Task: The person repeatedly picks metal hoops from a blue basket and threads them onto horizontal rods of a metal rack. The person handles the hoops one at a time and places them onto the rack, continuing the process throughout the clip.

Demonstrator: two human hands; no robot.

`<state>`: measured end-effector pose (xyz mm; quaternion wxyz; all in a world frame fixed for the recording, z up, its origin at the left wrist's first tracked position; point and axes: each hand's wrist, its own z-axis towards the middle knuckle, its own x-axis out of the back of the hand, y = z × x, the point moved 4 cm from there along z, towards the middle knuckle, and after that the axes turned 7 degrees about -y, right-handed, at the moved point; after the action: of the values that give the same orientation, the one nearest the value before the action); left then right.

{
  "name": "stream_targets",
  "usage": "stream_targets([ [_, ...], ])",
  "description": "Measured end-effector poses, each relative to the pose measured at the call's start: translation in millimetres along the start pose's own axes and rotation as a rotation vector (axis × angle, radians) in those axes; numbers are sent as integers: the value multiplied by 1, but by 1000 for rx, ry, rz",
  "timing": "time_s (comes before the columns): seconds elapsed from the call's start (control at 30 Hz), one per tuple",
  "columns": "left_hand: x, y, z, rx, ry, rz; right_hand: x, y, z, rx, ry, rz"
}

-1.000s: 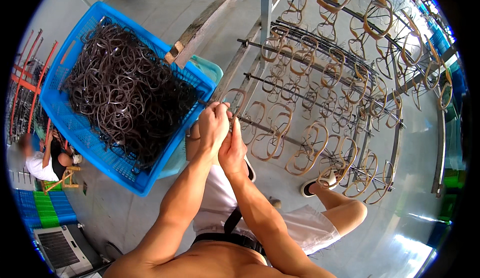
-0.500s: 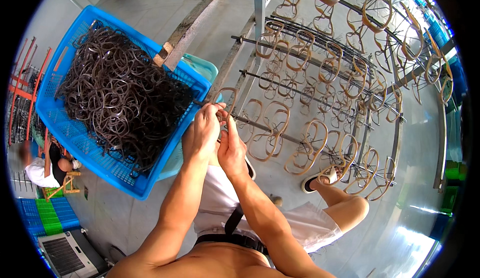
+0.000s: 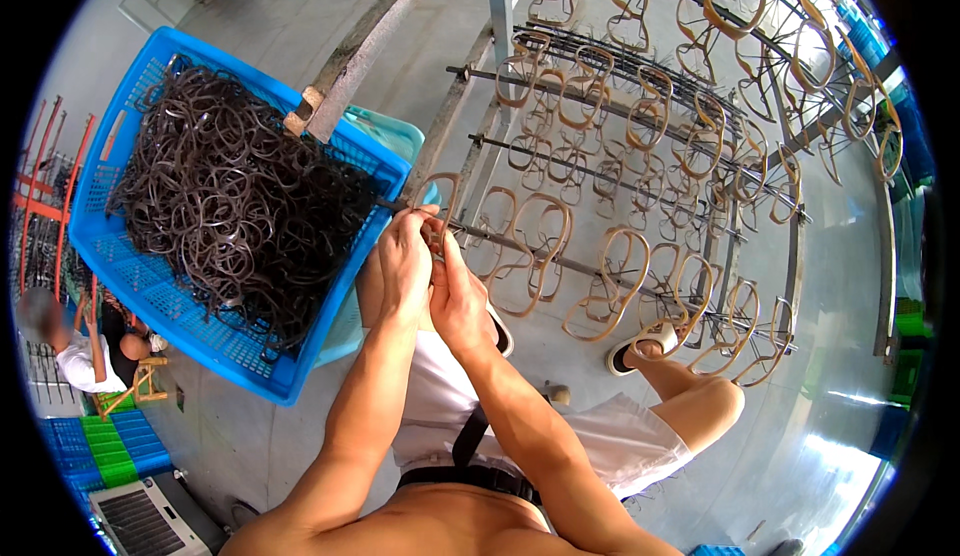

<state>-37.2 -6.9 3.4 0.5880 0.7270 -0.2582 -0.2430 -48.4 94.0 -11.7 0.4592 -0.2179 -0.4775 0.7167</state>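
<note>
My left hand (image 3: 403,261) and my right hand (image 3: 458,296) meet at the near end of a dark rod (image 3: 490,236). Both are closed, fingertips pinching a tan eyeglass frame (image 3: 447,191) whose rim rises above them; its lower part is hidden by the fingers. Farther right along the same rod hang several tan eyeglass frames (image 3: 558,264). Left of my hands, a blue plastic basket (image 3: 195,341) holds a tangled heap of dark brown eyeglass frames (image 3: 240,171).
A metal rack (image 3: 500,16) with more rods of frames stands ahead and right; one beam (image 3: 370,41) reaches over the basket's rim. A pale green crate (image 3: 390,136) sits beneath the basket. At far left, another person (image 3: 85,356) is beside a small wooden stool (image 3: 145,381).
The rack and basket have shifted slightly left in the view. My hands stay together at the rod's end, still pinching the eyeglass frame.
</note>
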Motion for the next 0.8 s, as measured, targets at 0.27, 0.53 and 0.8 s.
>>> stream_targets([
  [0.27,11,3,12,77,-178,-65,1,3,0,-1,19,-7],
  [0.53,14,-4,18,112,-177,-167,-3,6,-4,-44,29,-99],
  [0.8,18,-5,22,192,-277,-263,-4,6,-2,18,89,-154],
])
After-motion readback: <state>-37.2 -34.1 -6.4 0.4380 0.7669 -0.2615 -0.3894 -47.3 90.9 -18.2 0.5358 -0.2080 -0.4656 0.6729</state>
